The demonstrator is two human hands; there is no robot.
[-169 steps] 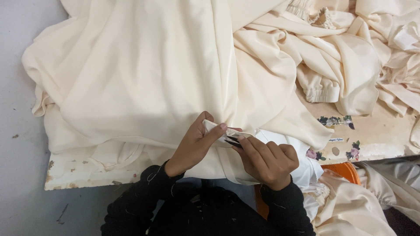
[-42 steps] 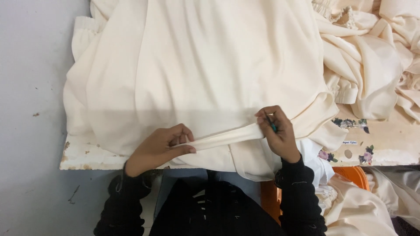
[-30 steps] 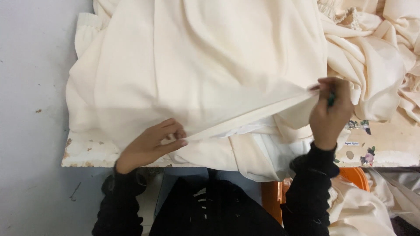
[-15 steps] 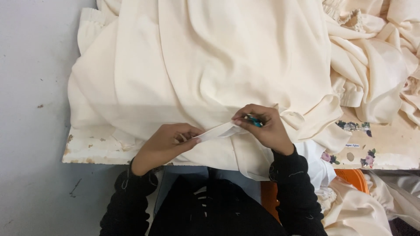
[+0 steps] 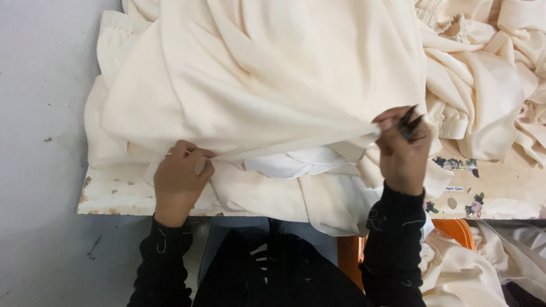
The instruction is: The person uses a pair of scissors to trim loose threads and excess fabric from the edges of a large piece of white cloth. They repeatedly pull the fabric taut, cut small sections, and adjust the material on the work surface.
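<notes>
Cream fabric [image 5: 267, 79] heaped on worn white surface [image 5: 114, 196] mid-frame, hem edge stretched taut between hands, left hand [image 5: 179, 182] pinching it lower left, right hand [image 5: 401, 150] gripping it plus small dark tool [image 5: 409, 120] at right.

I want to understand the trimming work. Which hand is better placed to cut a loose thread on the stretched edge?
Probably the right hand: it holds the dark clippers at the cream fabric's taut edge. The left hand only pinches the other end.
</notes>
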